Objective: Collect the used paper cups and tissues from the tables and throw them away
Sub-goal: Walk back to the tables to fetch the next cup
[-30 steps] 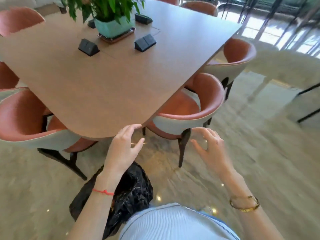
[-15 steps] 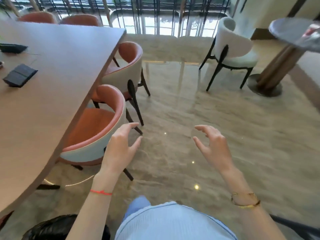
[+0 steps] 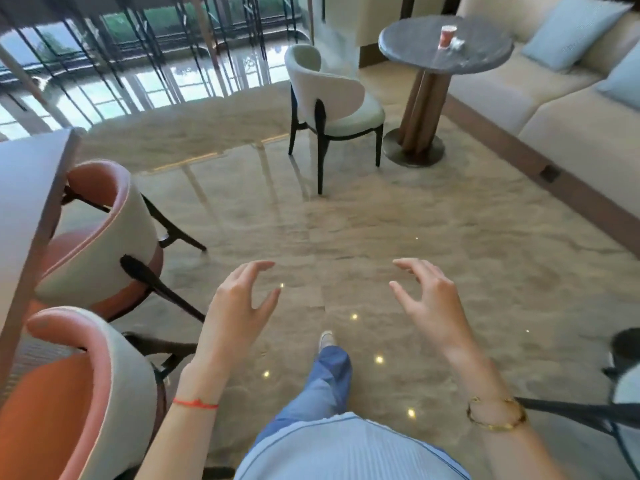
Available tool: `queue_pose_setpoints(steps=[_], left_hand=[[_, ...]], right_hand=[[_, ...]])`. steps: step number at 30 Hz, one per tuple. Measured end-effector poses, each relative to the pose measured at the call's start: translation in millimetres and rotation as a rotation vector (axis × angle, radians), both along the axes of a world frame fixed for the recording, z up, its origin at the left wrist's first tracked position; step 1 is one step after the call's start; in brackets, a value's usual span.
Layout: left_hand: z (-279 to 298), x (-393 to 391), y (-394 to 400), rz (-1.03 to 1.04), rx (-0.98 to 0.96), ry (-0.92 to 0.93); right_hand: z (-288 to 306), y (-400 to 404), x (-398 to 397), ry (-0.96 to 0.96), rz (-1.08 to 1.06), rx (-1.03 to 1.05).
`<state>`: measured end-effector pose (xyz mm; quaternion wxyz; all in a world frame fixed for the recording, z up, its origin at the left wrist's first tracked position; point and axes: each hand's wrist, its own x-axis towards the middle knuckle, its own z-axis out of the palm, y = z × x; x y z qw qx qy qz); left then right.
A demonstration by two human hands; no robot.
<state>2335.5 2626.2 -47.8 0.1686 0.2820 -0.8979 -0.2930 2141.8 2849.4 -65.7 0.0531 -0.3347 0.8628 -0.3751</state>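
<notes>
A red and white paper cup (image 3: 448,36) stands on a round grey table (image 3: 415,46) at the far right, with a crumpled white tissue (image 3: 458,45) just beside it. My left hand (image 3: 239,303) and my right hand (image 3: 429,299) hover in front of me over the marble floor, both empty with fingers spread and curled. The cup and tissue are well beyond both hands. The black bin bag is out of sight.
A white chair (image 3: 332,109) stands left of the round table. A beige sofa (image 3: 561,109) with blue cushions runs along the right. The long brown table (image 3: 24,188) and two orange chairs (image 3: 93,230) are at my left. Another chair's dark legs (image 3: 588,414) show at lower right.
My view has swung right, from the long table to the open floor and the round table with the cup. The black bag has left the view. Both hands stay empty and spread.
</notes>
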Motion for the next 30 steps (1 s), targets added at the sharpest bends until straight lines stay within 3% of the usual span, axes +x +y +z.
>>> queue_pose_setpoints(steps=[9,19,30], left_hand=[[20.8,-200.1,-126.7,-0.156,-0.027,0.014],[13.9,-393.0,-215.1,-0.327,-0.05,-0.052],[15.3,-656.3,-289.0,-0.301,-0.047,0.026]], right_hand=[[14.4,-99.5,-167.7,0.057,-0.144,-0.022],[-2.0,-167.6,-319.9,-0.02,-0.29,-0.054],[4.8,-250.2,-584.2,0.045,-0.265,-0.053]])
